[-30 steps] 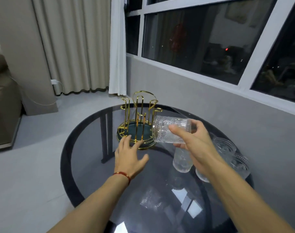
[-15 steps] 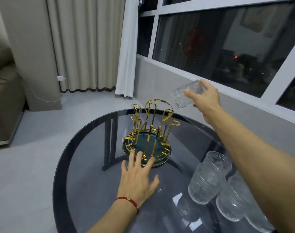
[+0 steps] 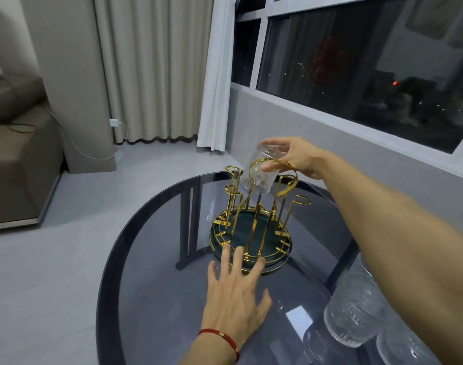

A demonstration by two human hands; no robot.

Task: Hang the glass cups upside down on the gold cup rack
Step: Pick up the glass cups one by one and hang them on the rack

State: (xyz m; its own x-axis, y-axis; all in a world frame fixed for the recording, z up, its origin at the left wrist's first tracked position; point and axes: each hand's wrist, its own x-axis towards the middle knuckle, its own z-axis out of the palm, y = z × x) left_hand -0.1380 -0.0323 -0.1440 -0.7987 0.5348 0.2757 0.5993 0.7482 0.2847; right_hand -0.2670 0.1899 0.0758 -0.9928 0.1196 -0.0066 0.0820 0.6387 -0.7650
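The gold cup rack (image 3: pixel 254 225) stands on a dark green round base on the glass table, its hooked prongs pointing up. My right hand (image 3: pixel 295 156) grips a ribbed glass cup (image 3: pixel 259 175) by its bottom, mouth down, at the far side of the rack's top, behind the gold loop handle. My left hand (image 3: pixel 235 293) lies flat on the table with fingers spread, fingertips touching the rack's front rim. More glass cups (image 3: pixel 354 317) stand at the lower right, partly hidden by my right forearm.
The round dark glass table (image 3: pixel 135 259) has its edge close on the left. A grey wall and window sill run behind the rack. A sofa (image 3: pixel 14 159) and curtains stand across the floor.
My right hand has brought the cup down from high near the window to the rack's top and turned it mouth down. My left hand stays at the rack's base.
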